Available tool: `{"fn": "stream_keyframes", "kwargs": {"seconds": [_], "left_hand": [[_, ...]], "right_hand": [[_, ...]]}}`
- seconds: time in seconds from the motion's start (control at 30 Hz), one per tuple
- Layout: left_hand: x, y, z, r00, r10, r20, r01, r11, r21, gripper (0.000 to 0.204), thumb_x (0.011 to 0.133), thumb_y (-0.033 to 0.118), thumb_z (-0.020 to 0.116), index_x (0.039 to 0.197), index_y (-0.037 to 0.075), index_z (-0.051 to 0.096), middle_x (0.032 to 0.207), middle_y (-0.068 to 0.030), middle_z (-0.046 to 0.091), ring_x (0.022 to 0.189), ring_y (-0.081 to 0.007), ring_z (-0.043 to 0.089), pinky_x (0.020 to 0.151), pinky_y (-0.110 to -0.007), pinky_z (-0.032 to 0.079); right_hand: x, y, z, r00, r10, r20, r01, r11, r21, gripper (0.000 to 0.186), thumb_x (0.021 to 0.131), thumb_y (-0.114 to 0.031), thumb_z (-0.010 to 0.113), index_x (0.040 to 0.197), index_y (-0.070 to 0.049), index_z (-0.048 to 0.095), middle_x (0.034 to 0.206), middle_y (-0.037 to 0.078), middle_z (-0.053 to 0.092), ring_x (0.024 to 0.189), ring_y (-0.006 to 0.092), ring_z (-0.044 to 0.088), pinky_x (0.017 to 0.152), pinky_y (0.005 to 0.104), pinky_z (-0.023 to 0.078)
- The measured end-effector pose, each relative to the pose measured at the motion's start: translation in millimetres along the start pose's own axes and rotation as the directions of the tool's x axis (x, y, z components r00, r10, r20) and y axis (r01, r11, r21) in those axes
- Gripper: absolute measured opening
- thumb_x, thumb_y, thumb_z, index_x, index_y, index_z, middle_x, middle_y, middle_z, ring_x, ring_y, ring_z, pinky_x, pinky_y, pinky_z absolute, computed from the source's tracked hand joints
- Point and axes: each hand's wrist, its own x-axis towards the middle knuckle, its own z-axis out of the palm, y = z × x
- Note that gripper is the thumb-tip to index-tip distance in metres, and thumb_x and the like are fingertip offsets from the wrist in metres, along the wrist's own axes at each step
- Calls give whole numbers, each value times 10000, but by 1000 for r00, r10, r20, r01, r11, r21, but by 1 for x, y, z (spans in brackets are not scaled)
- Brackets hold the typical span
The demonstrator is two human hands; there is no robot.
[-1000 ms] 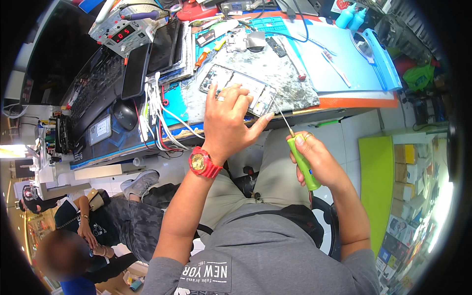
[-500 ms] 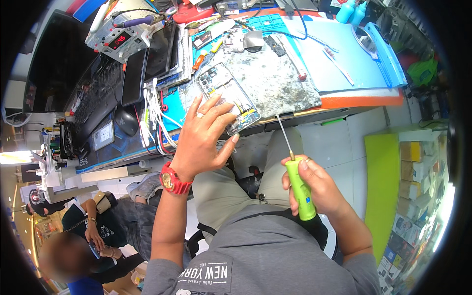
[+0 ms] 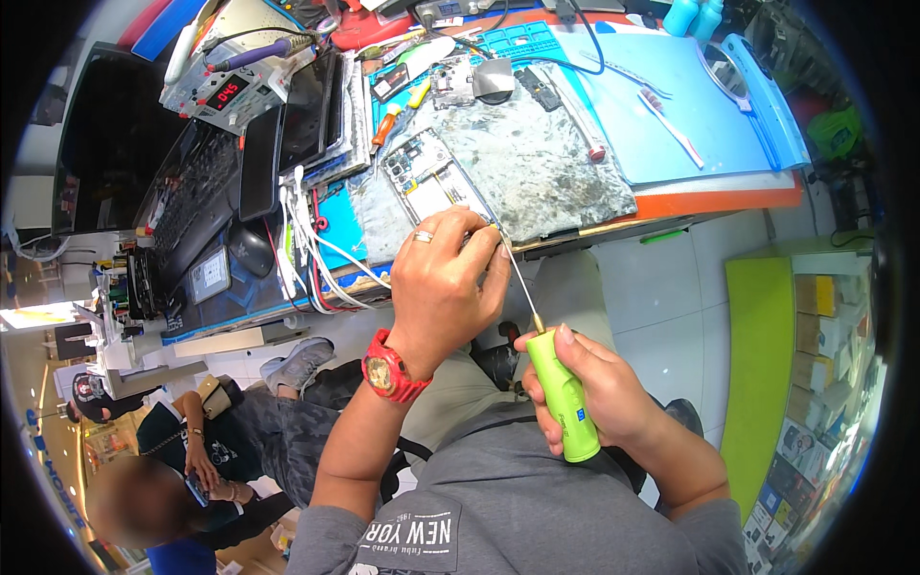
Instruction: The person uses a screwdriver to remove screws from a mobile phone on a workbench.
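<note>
My right hand (image 3: pixel 599 383) grips a bright green electric screwdriver (image 3: pixel 563 398) with a long thin shaft. The shaft slants up and left, its tip ending at the fingertips of my left hand (image 3: pixel 446 278). Those fingers are curled and pinched together over the near end of an opened phone (image 3: pixel 436 177). Whatever lies between them is hidden or too small to name. The phone lies on a worn grey mat (image 3: pixel 551 182), its inner boards and parts exposed. A red watch (image 3: pixel 388 369) is on my left wrist.
White cables (image 3: pixel 309 225) hang over the bench edge to the left, beside a dark phone (image 3: pixel 261 163). An orange-handled screwdriver (image 3: pixel 386 125) lies beyond the opened phone. Farther right is a blue mat (image 3: pixel 613 105) with a toothbrush (image 3: pixel 671 127). A seated person (image 3: pixel 206 441) is at lower left.
My left hand has gone from spread fingers over the phone to a pinch at its near end. The screwdriver has moved left, its tip now at those fingers.
</note>
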Motion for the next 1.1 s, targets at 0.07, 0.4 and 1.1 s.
{"fn": "stream_keyframes", "kwargs": {"seconds": [0.07, 0.4, 1.1], "left_hand": [[0, 1, 0, 1000, -12, 6, 12, 1000, 7, 125, 802, 54, 802, 900, 67, 726, 949, -86, 701, 968, -316, 718, 770, -405, 563], [4, 0, 0, 1000, -8, -15, 8, 1000, 3, 99, 805, 56, 812, 861, 70, 732, 916, -74, 706, 945, -315, 729, 763, -406, 566], [5, -2, -1, 1000, -28, -14, 28, 999, -35, 92, 796, 50, 807, 858, 65, 740, 906, -78, 710, 947, -319, 736, 777, -406, 572]], "right_hand": [[0, -2, -1, 1000, 11, -6, -11, 1000, -3, 543, 1129, -537, 370, 1361, -58, 477, 940, 83, 594, 588, 182, 640, 486, 350, 561], [-1, -10, -5, 1000, 26, -11, -26, 999, 19, 582, 1135, -532, 351, 1372, -14, 469, 937, 96, 588, 572, 189, 630, 481, 354, 557], [-4, -16, -6, 998, 46, 44, -49, 997, 62, 643, 1137, -535, 333, 1407, 39, 438, 935, 107, 575, 571, 202, 624, 483, 364, 552]]}}
